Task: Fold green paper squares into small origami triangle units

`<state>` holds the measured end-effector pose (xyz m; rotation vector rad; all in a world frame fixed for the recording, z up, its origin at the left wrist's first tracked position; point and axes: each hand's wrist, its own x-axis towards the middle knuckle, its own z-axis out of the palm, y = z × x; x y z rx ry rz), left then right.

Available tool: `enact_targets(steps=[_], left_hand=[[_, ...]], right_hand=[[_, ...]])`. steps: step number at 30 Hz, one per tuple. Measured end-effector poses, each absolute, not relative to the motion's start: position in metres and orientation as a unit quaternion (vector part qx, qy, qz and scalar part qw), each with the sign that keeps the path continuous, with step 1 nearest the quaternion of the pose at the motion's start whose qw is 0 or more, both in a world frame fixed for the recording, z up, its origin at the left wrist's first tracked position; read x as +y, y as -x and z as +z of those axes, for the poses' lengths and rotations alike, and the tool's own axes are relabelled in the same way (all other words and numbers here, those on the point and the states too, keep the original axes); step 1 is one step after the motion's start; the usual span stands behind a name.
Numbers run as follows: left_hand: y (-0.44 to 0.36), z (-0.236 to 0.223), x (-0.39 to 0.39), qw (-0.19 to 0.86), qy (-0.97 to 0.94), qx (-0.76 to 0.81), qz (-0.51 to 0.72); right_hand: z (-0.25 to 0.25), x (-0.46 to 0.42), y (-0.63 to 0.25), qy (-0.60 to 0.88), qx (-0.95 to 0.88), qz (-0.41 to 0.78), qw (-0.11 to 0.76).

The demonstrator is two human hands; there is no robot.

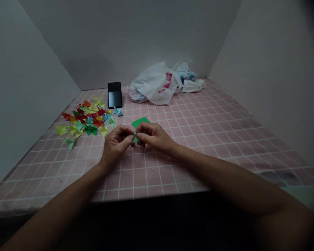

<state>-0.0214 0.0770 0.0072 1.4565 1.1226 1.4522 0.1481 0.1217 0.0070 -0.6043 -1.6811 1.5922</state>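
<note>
Between my fingertips is a small folded piece of green paper [136, 139], partly hidden by the thumbs. My left hand [118, 141] pinches its left side with thumb and forefinger. On the other side, my right hand [153, 136] grips it the same way. Just behind the hands lies a flat sheet of brighter green paper [140, 121] on the cloth, its near part covered by my fingers. To the left is a spread of folded paper pieces [90, 129] in red, orange, yellow, green and light blue, with pointed tips.
A pink checked tablecloth [211, 139] covers the table. At the back, a black phone [115, 94] lies behind the folded pieces. A crumpled white plastic bag [154, 83] and a smaller blue-and-white package [187, 76] sit near the rear wall. Pale walls enclose three sides.
</note>
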Motion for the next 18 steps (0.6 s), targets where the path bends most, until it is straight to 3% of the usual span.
enact_targets(steps=[18], left_hand=[[0.0208,0.0074,0.0772,0.361,-0.595,0.444,0.564]], right_hand=[[0.0040,0.1267,-0.1476,0.211,-0.633,0.657,0.350]])
